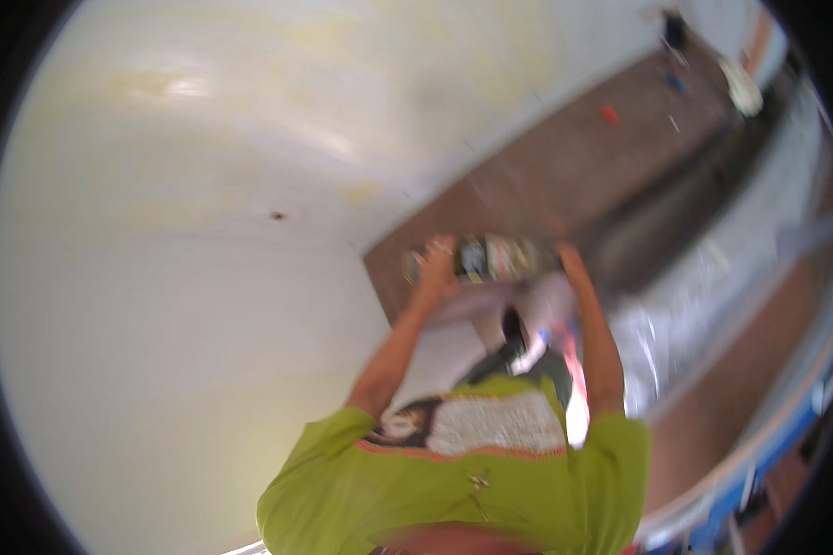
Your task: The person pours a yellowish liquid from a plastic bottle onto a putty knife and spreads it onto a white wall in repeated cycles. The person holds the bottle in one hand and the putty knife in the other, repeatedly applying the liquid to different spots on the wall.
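A long package (504, 259) with dark, white and reddish printed patches is held level in front of me, over the near end of a brown table (528, 166). My left hand (439, 264) is closed around its left part, fingers over the top. At the opposite end my right hand (567, 253) grips the package, its fingers blurred by motion. Whether the package rests on the tabletop or hangs just above it, I cannot tell. The blur also hides exactly what it contains.
On the table's far part lie a small red item (609, 114) and a small blue item (677, 83). A white cloth-like thing (742, 90) is at the far right corner. Clear plastic sheeting (652, 347) spreads to the right, and a pale wall (185, 277) bounds the left.
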{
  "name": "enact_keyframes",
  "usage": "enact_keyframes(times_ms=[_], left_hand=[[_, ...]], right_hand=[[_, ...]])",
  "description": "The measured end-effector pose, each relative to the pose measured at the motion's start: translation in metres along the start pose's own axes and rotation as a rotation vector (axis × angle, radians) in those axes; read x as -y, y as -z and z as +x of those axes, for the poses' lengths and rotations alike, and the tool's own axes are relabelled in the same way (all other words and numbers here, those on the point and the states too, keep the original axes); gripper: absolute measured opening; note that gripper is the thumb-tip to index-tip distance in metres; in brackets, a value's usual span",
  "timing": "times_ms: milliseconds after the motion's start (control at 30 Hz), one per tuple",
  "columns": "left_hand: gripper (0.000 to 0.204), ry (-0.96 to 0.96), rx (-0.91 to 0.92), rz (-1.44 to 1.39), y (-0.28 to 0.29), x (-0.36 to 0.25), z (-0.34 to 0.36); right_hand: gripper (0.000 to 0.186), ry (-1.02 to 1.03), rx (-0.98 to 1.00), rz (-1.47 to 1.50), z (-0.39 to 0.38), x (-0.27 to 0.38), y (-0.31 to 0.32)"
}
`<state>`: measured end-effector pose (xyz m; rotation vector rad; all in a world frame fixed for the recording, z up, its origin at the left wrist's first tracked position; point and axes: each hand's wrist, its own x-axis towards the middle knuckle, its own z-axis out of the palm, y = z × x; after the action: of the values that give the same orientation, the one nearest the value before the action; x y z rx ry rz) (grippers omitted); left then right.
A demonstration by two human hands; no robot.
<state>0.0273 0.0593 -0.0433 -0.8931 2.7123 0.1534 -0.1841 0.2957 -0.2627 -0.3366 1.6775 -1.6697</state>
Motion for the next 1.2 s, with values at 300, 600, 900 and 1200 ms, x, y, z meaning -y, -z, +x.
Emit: enact_keyframes(times_ms=[300, 600, 900, 1200], left_hand=[[0.09, 0.018, -0.053, -0.07, 0.007, -0.012, -0.007], [0.086, -0.037, -0.04, -0.121, 0.0, -0.023, -0.009], [0.085, -0.044, -0.046, -0.083, -0.001, -0.03, -0.006], [0.084, -0.046, -0.038, -0.073, -0.001, -0.032, -0.007]], right_hand=[[0.023, -0.051, -0.127, 0.126, -0.001, -0.01, 0.001], [0.026, -0.167, -0.066, 0.157, -0.023, 0.008, 0.006], [0.02, -0.325, -0.107, 0.231, -0.037, 0.02, 0.008], [0.021, -0.348, -0.101, 0.247, -0.04, 0.013, 0.009]])
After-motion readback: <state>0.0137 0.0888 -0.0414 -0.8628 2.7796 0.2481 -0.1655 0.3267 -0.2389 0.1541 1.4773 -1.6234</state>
